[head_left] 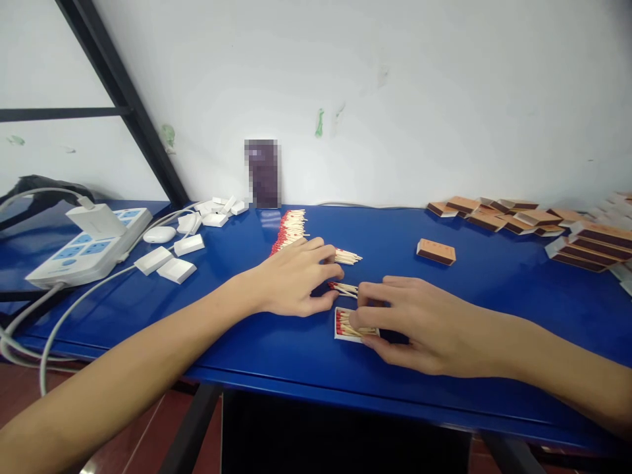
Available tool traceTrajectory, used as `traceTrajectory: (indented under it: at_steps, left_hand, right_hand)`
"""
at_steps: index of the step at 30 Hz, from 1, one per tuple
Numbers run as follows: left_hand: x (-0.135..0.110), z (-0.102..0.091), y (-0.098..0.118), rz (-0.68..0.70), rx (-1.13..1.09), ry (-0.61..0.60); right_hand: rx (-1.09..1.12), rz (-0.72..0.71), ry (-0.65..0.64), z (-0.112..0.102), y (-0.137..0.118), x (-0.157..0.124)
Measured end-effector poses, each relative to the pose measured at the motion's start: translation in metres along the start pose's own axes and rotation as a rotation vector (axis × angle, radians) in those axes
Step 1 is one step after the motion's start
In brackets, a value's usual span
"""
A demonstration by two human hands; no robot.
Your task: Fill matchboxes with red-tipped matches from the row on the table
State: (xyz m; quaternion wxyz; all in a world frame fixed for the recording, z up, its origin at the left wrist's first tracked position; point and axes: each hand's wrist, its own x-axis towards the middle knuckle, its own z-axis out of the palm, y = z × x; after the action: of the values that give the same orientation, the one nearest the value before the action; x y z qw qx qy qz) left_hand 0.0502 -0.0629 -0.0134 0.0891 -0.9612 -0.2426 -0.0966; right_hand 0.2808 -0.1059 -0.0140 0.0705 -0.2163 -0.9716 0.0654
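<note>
We see both bare hands low over a blue table (444, 395), close together near its front edge. The right hand (419, 322) comes in from the right and grips a small open matchbox tray (340, 334). Its thumb presses along the near side and its fingers curl over the far side, covering the right part of the tray. The tray lies flat on the table just in front of the hand, and red-tipped matches lie in it with their heads to the left. The left hand (296, 276) rests palm down just left of the tray with its fingers curled. Its thumb tip is beside a few loose matches (344, 288) lying between the two hands, but we cannot tell whether it pinches them. A small bundle of matches (349, 257) pokes out to the right past its fingertips. A long pile of matches (290, 230) runs towards the wall beyond the knuckles. To the right, a single closed matchbox (435, 251) lies alone, well apart from the hands. Many more brown matchboxes (498, 214) are heaped at the far right. On the left we see empty white trays (170, 263), a power strip (89, 247) and grey cables (59, 316).
</note>
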Motion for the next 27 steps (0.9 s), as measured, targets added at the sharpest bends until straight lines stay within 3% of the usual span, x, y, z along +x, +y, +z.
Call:
traceTrajectory:
  at_steps: [6, 14, 19, 25, 27]
  left_hand:
    - [0.000, 0.001, -0.003, 0.033, 0.017, -0.051]
    - [0.004, 0.000, -0.001, 0.006, -0.034, -0.083]
    - [0.006, 0.001, 0.002, -0.037, -0.090, -0.075]
    - [0.006, 0.003, 0.005, -0.051, -0.045, -0.108]
    - [0.007, 0.004, 0.005, -0.072, -0.058, -0.114]
  right_hand:
    - [-0.037, 0.012, 0.051, 0.003, 0.001, 0.000]
    - [-0.374, -0.080, 0.039, 0.004, 0.000, 0.001]
    - [-0.288, -0.045, 0.075, 0.006, 0.004, 0.002]
    - [-0.155, 0.060, 0.257, 0.002, 0.014, 0.000]
    - [-0.108, 0.099, 0.262, 0.002, 0.016, 0.000]
